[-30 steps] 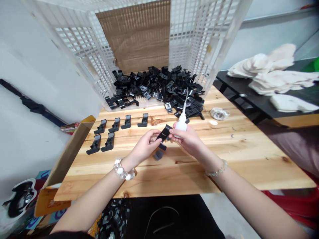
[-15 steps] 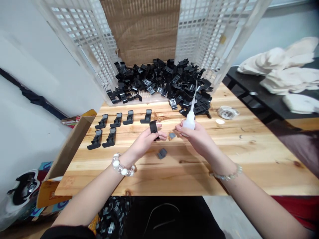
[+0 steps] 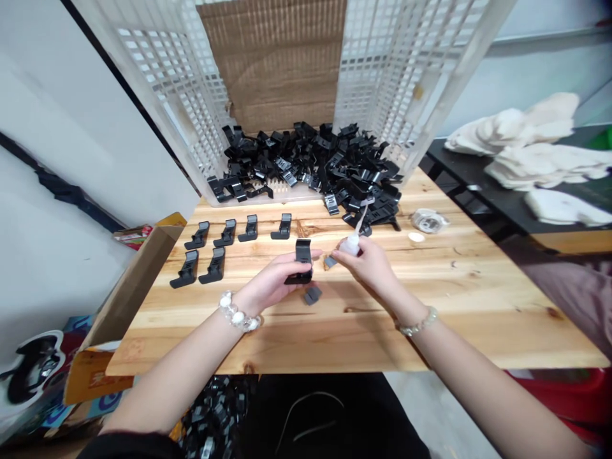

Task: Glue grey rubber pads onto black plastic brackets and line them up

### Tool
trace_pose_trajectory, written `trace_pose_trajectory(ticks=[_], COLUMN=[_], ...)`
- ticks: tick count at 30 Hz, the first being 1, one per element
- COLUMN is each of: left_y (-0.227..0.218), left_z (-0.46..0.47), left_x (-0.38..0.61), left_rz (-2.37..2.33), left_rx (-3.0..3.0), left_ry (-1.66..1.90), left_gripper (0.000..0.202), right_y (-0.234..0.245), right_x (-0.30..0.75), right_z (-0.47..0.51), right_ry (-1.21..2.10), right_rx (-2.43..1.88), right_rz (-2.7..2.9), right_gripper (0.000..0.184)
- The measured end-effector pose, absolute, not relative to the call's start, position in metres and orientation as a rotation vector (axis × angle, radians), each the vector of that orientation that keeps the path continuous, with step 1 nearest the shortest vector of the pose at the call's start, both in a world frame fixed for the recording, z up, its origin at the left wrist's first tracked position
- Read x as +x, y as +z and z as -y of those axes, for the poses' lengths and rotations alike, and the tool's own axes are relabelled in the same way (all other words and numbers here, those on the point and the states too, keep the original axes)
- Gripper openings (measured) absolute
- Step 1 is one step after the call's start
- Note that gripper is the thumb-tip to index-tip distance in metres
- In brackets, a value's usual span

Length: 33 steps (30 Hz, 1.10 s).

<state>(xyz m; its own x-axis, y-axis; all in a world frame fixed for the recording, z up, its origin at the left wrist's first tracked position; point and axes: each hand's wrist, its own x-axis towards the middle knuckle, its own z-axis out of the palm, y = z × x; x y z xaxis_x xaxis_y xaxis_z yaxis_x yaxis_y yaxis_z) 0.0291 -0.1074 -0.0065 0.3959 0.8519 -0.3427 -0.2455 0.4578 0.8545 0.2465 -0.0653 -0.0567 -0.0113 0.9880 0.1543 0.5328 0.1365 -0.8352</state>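
Between the thumb and fingers of my left hand [image 3: 275,275] is a black plastic clip [image 3: 303,252], its curved end upward. My right hand [image 3: 373,271] is closed round a small white glue bottle [image 3: 351,244] whose thin nozzle points up and away; the fingers hide most of its body. Small grey pads lie on the wood between and below my hands, one grey pad [image 3: 329,261] by my right fingertips and another grey pad [image 3: 312,294] nearer me. To the left stand several black clips [image 3: 211,266] in two rows, grey on their upper ends.
A white plastic crate [image 3: 179,108] lies open at the back of the wooden table [image 3: 306,344], with a heap of black clips [image 3: 310,159] spilling out. A roll of clear tape [image 3: 429,220] and a white disc [image 3: 415,237] lie at right. A cardboard box [image 3: 115,299] stands left of the table.
My left hand has turned the clip so its broad face shows and it stands more upright. My right hand has lowered the bottle, its nozzle now lower and tilted farther away.
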Motion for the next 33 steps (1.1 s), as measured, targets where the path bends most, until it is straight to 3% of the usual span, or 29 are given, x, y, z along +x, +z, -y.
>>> trace_pose_trajectory(ticks=[12, 19, 27, 30, 33], left_y=[-0.03, -0.032, -0.032, -0.031, -0.009], left_z=[0.093, 0.092, 0.101, 0.1, 0.107], left_x=[0.028, 0.03, 0.043, 0.045, 0.03], left_rz=[-1.021, -0.996, -0.828, -0.904, -1.145], left_rx=[0.97, 1.004, 1.089, 1.364, 1.608], left_ry=[1.004, 0.995, 0.973, 0.958, 0.911], left_gripper=[0.029, 0.041, 0.043, 0.037, 0.046], right_y=[-0.052, -0.048, -0.029, -0.035, -0.037], right_x=[0.249, 0.247, 0.223, 0.219, 0.221], right_z=[0.064, 0.066, 0.085, 0.086, 0.083], right_ry=[0.851, 0.849, 1.527, 1.58, 1.562], right_rx=[-1.494, -1.516, -0.984, -1.01, -1.045], right_rz=[1.68, 1.598, 1.299, 1.324, 1.219], right_gripper=[0.031, 0.029, 0.028, 0.032, 0.034])
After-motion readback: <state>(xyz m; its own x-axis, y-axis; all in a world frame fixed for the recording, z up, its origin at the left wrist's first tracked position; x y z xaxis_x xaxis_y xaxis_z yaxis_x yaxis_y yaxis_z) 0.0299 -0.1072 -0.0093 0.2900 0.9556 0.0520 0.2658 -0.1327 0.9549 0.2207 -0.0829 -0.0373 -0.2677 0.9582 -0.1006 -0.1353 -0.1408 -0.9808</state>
